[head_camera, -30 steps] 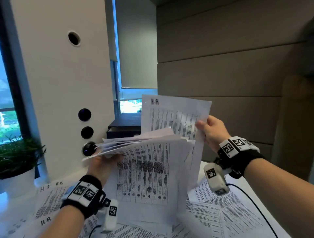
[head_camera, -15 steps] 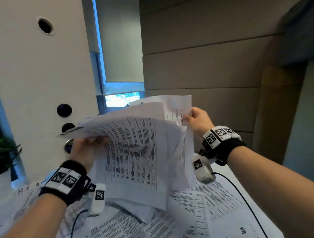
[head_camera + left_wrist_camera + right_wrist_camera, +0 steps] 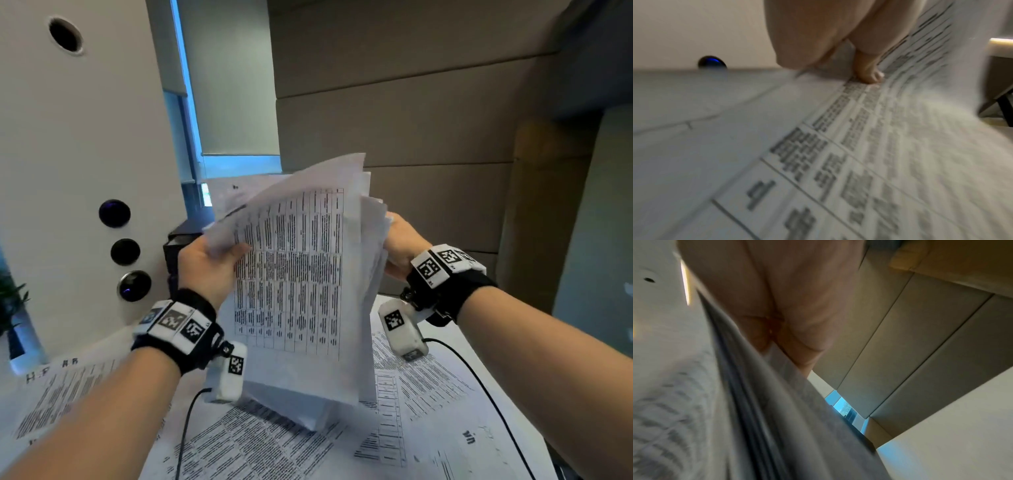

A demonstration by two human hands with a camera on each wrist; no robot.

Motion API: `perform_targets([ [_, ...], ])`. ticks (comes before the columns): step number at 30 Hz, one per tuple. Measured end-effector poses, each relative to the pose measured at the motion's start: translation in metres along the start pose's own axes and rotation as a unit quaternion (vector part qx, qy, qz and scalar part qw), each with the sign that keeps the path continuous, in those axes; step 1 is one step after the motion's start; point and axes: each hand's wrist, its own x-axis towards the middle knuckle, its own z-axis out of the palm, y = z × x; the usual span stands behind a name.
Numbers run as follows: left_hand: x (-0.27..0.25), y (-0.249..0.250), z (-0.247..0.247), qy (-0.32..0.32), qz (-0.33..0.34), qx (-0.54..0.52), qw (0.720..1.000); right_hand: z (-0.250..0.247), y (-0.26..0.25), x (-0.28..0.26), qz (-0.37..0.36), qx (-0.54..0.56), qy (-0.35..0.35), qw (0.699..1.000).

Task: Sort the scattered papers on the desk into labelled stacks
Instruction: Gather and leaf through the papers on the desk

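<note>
— How far along is the sorting?
— Early, I'd judge: printed sheets (image 3: pixel 424 394) lie loose across the surface (image 3: pixel 507 442), no tidy stacks.
— And the hands?
— The left hand (image 3: pixel 205 263) and right hand (image 3: pixel 399 245) each grip a side of an upright bundle of papers (image 3: pixel 298 281).

The bundle of papers (image 3: pixel 301 274) is thin, matt white printer paper, floppy enough to curl, with black printed tables on it (same for the loose sheets (image 3: pixel 411 387) on the tabletop). The wall panels (image 3: pixel 411 130) look like matt beige fabric, and the round buttons (image 3: pixel 125 251) on the smooth white column (image 3: pixel 85 137) are glossy black.
</note>
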Motion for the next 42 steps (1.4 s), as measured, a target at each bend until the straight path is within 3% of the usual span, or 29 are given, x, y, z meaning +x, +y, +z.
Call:
perform_targets([
  [2, -0.002, -0.005, 0.018, 0.037, -0.019, 0.029, 0.999, -0.010, 0.014, -0.002, 0.044, 0.044, 0.014, 0.998],
  [3, -0.001, -0.013, 0.024, 0.042, -0.024, 0.024, 0.999, -0.019, 0.025, -0.001, 0.070, 0.012, 0.030, 0.997],
  [5, -0.005, -0.021, 0.036, 0.025, -0.031, 0.029, 0.999, -0.045, 0.056, -0.001, 0.137, -0.200, 0.040, 0.969],
  [6, -0.006, -0.025, 0.042, 0.010, -0.041, 0.020, 0.999, -0.060, 0.071, -0.003, 0.173, -0.338, 0.022, 0.925],
  [8, -0.005, -0.032, 0.050, -0.008, -0.070, -0.076, 0.995, -0.084, 0.099, -0.016, 0.249, -0.544, -0.024, 0.801],
  [10, -0.001, -0.046, 0.059, -0.005, -0.109, -0.153, 0.982, -0.106, 0.126, -0.031, 0.331, -0.626, -0.069, 0.703],
  [13, 0.000, -0.057, 0.060, -0.024, -0.127, -0.137, 0.982, -0.124, 0.157, -0.039, 0.397, -0.641, -0.071, 0.653],
  [15, 0.003, -0.072, 0.059, 0.004, -0.138, -0.169, 0.976, -0.134, 0.170, -0.031, 0.391, -0.660, -0.074, 0.637],
  [17, 0.003, -0.079, 0.054, -0.012, -0.140, -0.132, 0.981, -0.136, 0.172, -0.023, 0.381, -0.676, -0.075, 0.626],
  [19, 0.005, -0.091, 0.056, -0.011, -0.141, -0.154, 0.978, -0.134, 0.171, -0.017, 0.374, -0.676, -0.082, 0.629],
  [26, 0.006, -0.100, 0.048, -0.027, -0.089, -0.018, 0.995, -0.132, 0.182, -0.007, 0.358, -0.641, -0.080, 0.675],
  [30, 0.005, -0.101, 0.033, -0.037, -0.049, -0.001, 0.998, -0.129, 0.166, -0.007, 0.307, -0.596, 0.024, 0.741],
  [35, 0.009, -0.092, 0.009, -0.004, -0.059, 0.039, 0.998, -0.147, 0.148, 0.006, 0.223, -0.415, 0.217, 0.855],
  [38, 0.007, -0.080, 0.004, 0.028, -0.047, 0.045, 0.997, -0.148, 0.142, 0.013, 0.188, -0.353, 0.254, 0.881],
  [42, -0.001, -0.068, -0.001, 0.069, -0.049, 0.038, 0.996, -0.149, 0.148, 0.011, 0.182, -0.315, 0.276, 0.890],
])
